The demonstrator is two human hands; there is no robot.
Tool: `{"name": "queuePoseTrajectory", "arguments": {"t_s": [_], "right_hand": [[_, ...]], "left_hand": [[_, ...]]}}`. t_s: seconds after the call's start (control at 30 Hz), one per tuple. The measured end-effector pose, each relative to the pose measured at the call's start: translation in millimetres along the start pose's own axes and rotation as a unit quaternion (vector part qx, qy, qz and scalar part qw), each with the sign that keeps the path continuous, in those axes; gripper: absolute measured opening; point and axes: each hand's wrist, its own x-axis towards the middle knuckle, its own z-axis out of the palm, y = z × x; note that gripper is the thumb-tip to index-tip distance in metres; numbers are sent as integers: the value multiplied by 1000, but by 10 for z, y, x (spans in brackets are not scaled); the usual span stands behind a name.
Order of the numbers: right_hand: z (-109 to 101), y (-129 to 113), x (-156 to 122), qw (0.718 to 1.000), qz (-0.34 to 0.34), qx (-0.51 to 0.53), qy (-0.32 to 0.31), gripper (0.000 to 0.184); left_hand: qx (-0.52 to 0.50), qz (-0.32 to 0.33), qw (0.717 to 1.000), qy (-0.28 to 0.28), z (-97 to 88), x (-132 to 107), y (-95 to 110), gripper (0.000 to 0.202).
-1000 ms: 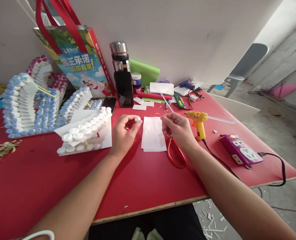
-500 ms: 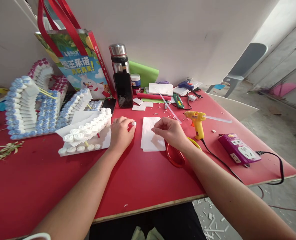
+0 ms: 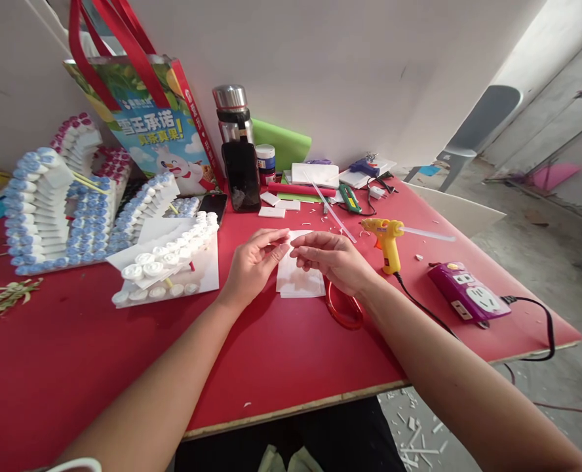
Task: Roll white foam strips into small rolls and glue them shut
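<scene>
Hovering over white paper (image 3: pixel 301 286), left hand (image 3: pixel 252 267), right hand (image 3: pixel 337 261), both loosely pinched, grip contents unclear

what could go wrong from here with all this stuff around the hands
The yellow glue gun sits near the right hand, so a stray move might touch its nozzle; whether it's hot doesn't show. The left hand is close to the tiered white flowers, and a bump could knock them. The purple power strip's cord hangs over the table edge, so a snag might drag it.
</scene>
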Motion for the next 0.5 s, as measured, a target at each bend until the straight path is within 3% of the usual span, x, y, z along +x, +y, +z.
{"name": "queuePoseTrajectory", "arguments": {"t_s": [0.2,0.5], "right_hand": [[-5,43,2,999,-4,-33,-3,26],[12,105,9,994,-24,-103,24,25]], "left_hand": [[-50,-32,998,-17,57,-21,30,23],[-27,-111,993,34,59,-36,-57,20]]}}
